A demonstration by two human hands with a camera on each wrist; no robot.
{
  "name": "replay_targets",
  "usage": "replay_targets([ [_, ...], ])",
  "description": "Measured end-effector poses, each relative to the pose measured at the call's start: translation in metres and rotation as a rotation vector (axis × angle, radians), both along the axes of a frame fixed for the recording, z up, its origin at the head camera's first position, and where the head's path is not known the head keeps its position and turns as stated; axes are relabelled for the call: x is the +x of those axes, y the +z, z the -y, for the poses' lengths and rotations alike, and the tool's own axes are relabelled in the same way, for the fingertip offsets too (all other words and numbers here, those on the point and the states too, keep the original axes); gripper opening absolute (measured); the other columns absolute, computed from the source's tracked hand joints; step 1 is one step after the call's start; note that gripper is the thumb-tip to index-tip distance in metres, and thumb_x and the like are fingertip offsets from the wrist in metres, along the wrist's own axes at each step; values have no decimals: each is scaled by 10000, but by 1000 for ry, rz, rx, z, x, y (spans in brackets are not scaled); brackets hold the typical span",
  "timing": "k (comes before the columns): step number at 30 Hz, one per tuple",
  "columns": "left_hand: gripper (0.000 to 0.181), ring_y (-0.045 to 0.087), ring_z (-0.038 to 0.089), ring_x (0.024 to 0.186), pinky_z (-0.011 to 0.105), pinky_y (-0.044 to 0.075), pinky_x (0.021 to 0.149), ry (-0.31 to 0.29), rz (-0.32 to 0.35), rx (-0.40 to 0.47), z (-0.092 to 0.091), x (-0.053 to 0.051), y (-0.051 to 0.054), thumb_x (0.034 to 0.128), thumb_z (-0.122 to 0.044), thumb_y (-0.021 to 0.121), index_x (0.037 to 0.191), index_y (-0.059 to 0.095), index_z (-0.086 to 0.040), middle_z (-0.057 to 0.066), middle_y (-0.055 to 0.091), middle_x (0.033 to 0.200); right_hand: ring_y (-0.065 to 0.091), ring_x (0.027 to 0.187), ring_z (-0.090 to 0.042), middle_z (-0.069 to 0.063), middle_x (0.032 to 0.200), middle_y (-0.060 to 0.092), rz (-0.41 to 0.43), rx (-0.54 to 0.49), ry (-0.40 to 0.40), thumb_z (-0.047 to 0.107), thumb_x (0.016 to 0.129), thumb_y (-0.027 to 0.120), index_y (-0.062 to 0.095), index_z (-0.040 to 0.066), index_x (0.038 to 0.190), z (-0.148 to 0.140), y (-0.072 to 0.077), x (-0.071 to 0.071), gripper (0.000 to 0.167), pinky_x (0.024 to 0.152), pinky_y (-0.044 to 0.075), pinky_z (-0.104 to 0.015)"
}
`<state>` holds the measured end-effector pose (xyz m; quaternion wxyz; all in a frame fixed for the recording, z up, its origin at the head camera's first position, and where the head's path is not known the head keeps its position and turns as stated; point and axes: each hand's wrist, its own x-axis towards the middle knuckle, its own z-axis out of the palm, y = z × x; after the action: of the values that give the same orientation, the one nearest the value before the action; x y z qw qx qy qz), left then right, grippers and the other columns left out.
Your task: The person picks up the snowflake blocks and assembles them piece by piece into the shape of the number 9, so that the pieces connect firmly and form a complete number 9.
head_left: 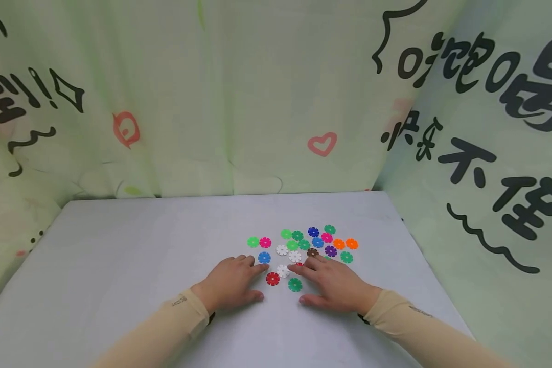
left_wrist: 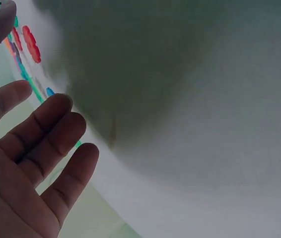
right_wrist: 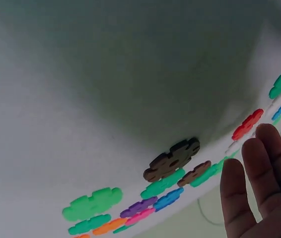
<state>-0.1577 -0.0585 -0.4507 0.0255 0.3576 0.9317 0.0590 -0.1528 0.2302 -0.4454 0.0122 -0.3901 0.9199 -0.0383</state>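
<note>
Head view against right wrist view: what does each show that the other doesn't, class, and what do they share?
Only the head view shows the pink heart on the curtain, the left sleeve and the right sleeve.

Only the right wrist view shows a dark brown disc near the lighter brown disc; the head view has just one brown disc.

Both show the right hand, the purple disc and the white tabletop.

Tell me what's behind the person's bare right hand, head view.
Right hand partly covers a red flower-shaped disc, a brown flower-shaped disc and a green flower-shaped disc, just a sliver. Their covered parts can't be seen there, nor anything wholly behind it.
</note>
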Motion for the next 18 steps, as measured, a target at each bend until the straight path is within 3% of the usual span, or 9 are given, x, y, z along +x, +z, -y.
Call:
replay_targets([
  [6, 618, 604, 161, 908, 348, 530, 808, 15, 62, 19, -4, -5, -5, 842, -507, 758, 1368, 614, -215, -9, 616, 997, 567, 934, -97, 57, 1076, 562, 117, -8, -55, 495, 901, 700, 523, 257, 1432, 5, -5, -2, 608, 733, 536, -295],
  [12, 555, 617, 145, 902, 344, 529, 792, 12, 97, 41, -9, -9, -7, 833, -467, 782, 1313, 656, -221, -37, 633, 982, 590, 1007, -113, 76, 1105, 586, 140, 4, -65, 420, 921, 706, 566, 250, 1336, 7, -6, -4, 470, 793, 545, -325],
  [18, 523, 607, 113, 852, 320, 524, 760, -2, 116, 36, -16, -10, -5, 832, -448, 787, 1285, 678, -209, -63, 641, 951, 587, 946, -101, 81, 1058, 586, 143, -13, -62, 354, 924, 722, 593, 230, 1297, 8, -5, -5, 414, 772, 540, -316],
])
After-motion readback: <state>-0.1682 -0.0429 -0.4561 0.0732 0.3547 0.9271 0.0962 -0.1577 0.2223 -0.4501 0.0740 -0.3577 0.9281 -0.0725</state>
